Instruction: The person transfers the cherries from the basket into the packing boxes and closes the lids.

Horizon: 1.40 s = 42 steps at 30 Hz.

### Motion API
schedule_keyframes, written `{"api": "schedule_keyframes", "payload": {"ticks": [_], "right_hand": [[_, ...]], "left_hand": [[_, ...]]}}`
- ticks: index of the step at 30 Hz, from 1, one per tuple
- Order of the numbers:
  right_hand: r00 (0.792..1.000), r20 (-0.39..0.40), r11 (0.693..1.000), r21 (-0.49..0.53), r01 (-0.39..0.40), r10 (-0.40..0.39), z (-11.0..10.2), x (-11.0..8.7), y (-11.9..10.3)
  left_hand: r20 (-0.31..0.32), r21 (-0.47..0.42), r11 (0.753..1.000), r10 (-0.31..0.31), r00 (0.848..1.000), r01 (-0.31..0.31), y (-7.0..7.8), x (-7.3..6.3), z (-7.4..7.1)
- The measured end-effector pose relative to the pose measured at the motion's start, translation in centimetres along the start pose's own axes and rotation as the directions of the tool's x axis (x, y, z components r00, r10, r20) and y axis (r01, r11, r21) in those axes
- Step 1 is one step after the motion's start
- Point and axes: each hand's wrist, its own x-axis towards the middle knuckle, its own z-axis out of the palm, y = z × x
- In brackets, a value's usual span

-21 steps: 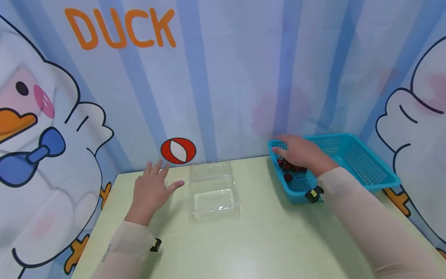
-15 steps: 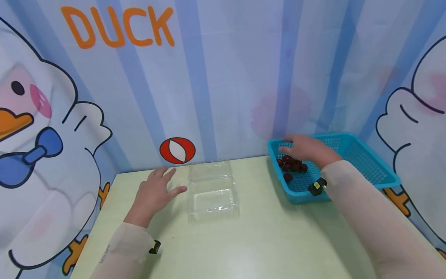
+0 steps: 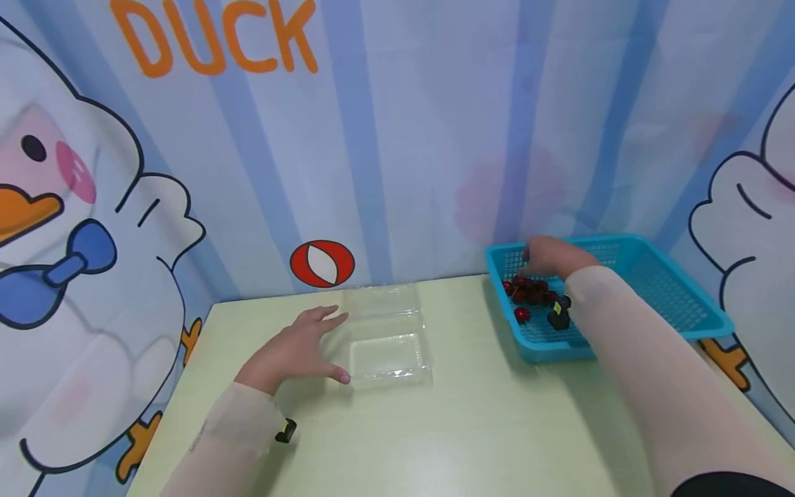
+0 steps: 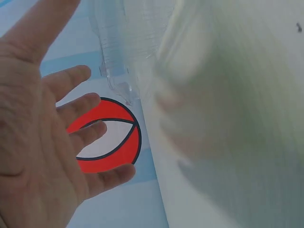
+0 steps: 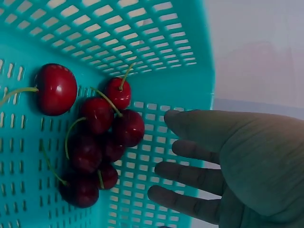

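Observation:
Several dark red cherries (image 5: 97, 116) with green stems lie on the floor of a blue-green plastic basket (image 3: 671, 290), bunched at its left end. One cherry (image 5: 57, 89) sits apart from the bunch. My right hand (image 3: 555, 257) is over the basket's far left part; in the right wrist view its fingers (image 5: 190, 175) stretch toward the cherries without touching any. A clear plastic clamshell box (image 3: 386, 352) lies unfolded on the table. Just left of it is my left hand (image 3: 301, 352), thumb and fingers spread, holding nothing. Whether it touches the box I cannot tell.
The pale yellow-green table (image 3: 397, 442) ends at a striped blue curtain (image 3: 422, 138) printed with ducks and a red-and-white ball (image 3: 321, 264). The basket's raised rim stands close to the curtain at the table's right side.
My left hand has moved right and nearer the clear box, its thumb swinging down. My right hand has shifted right over the basket, uncovering more cherries. The head view has shifted slightly.

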Motion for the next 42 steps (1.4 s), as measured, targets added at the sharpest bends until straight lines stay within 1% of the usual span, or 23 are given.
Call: {"api": "schedule_keyframes", "payload": {"ticks": [4, 8, 11, 15, 21, 25, 29, 31, 33, 36, 38, 42], "right_hand": [[1.0, 0.002, 1.0, 0.018, -0.012, 0.012, 0.5, 0.6, 0.4], [0.999, 0.041, 0.999, 0.03, -0.016, 0.014, 1.1, 1.4, 0.7], [0.997, 0.073, 1.0, 0.022, -0.013, 0.012, 1.4, 1.9, 0.7], [0.998, 0.067, 1.0, 0.023, -0.005, 0.004, 1.7, 2.1, 0.8], [0.997, 0.076, 0.997, 0.072, -0.01, 0.004, 2.2, 1.9, 0.9], [0.999, 0.043, 0.996, 0.093, -0.004, 0.0, 2.6, 1.4, 0.6], [1.0, -0.006, 0.997, 0.071, 0.028, -0.027, 2.9, 1.2, 0.1], [0.999, -0.017, 0.998, 0.05, 0.039, -0.039, 3.0, 1.3, -0.1], [0.999, -0.003, 0.998, 0.045, 0.032, -0.032, 2.9, 1.4, -0.2], [0.999, 0.01, 0.998, 0.047, 0.035, -0.035, 2.5, 1.5, -0.1], [0.999, 0.008, 0.997, 0.075, 0.034, -0.035, 1.9, 1.6, 0.0], [0.998, -0.05, 0.993, 0.108, 0.042, -0.037, 0.5, 1.3, -0.1]], "left_hand": [[0.052, -0.018, 1.0, 0.023, 0.998, -0.023, 0.4, 0.9, -0.2], [0.077, -0.017, 0.999, 0.048, 0.996, -0.047, 0.7, 1.4, 0.1], [0.088, 0.012, 0.999, 0.04, 0.995, -0.041, 1.3, 1.6, 0.2], [0.086, 0.051, 0.998, 0.016, 0.996, -0.02, 2.0, 1.8, -0.2], [0.101, 0.048, 0.999, 0.013, 0.995, -0.018, 3.0, 1.8, -0.5], [0.105, 0.055, 0.998, 0.005, 0.994, -0.011, 3.2, 1.8, -0.5], [0.108, 0.063, 0.998, -0.012, 0.994, 0.006, 3.1, 1.8, -0.4], [0.106, 0.059, 0.998, -0.015, 0.994, 0.009, 3.1, 1.8, -0.3], [0.102, 0.061, 0.998, -0.009, 0.995, 0.003, 3.1, 1.9, -0.3], [0.093, 0.074, 0.997, -0.004, 0.996, -0.003, 3.2, 2.0, -0.3], [0.087, 0.087, 0.996, -0.004, 0.996, -0.003, 3.3, 2.1, -0.3], [0.088, 0.081, 0.997, -0.019, 0.996, 0.012, 3.6, 2.3, -0.3]]}}
